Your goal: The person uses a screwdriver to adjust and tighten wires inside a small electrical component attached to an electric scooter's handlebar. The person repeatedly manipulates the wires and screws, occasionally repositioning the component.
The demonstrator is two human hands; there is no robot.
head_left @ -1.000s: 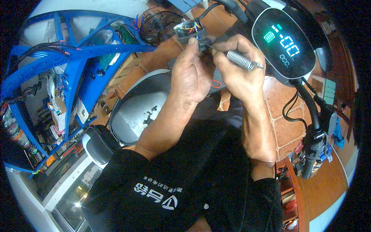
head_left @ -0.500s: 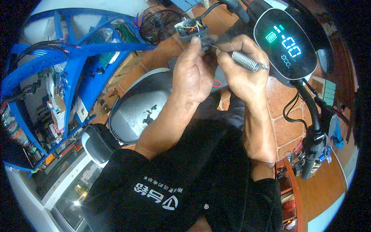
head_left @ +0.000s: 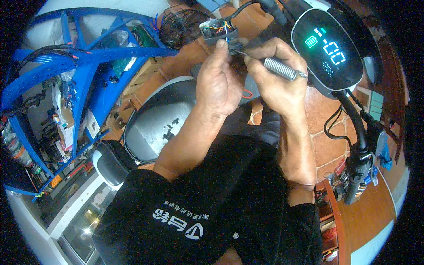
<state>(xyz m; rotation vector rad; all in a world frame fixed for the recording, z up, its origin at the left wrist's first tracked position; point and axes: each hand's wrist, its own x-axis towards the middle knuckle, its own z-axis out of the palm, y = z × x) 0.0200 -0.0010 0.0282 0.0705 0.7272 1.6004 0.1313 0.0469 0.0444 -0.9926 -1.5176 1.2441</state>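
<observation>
My left hand (head_left: 217,84) is closed on an opened black switch housing (head_left: 220,40) at the upper middle, thumb pressed on its near edge. Orange, white and blue wires (head_left: 227,27) show inside the housing. In my right hand (head_left: 276,84) is a thin pointed metal tool with a coiled spring handle (head_left: 280,69). Its slim tip reaches left towards the lower edge of the housing, close to my left fingers; whether it touches cannot be made out. The right fingers are pinched round the tool's front part. My left fingertips are partly hidden behind the housing.
A lit scooter display (head_left: 329,49) stands at the right, with a handlebar grip (head_left: 353,187) and cables below it. A grey-black scooter seat (head_left: 154,126) lies left of my left forearm. Blue shelving (head_left: 84,84) fills the left. Orange floor tiles (head_left: 329,132) show between.
Both hands keep their holds. The tool's tip and my right fingers have shifted slightly left, and the housing has tilted a little.
</observation>
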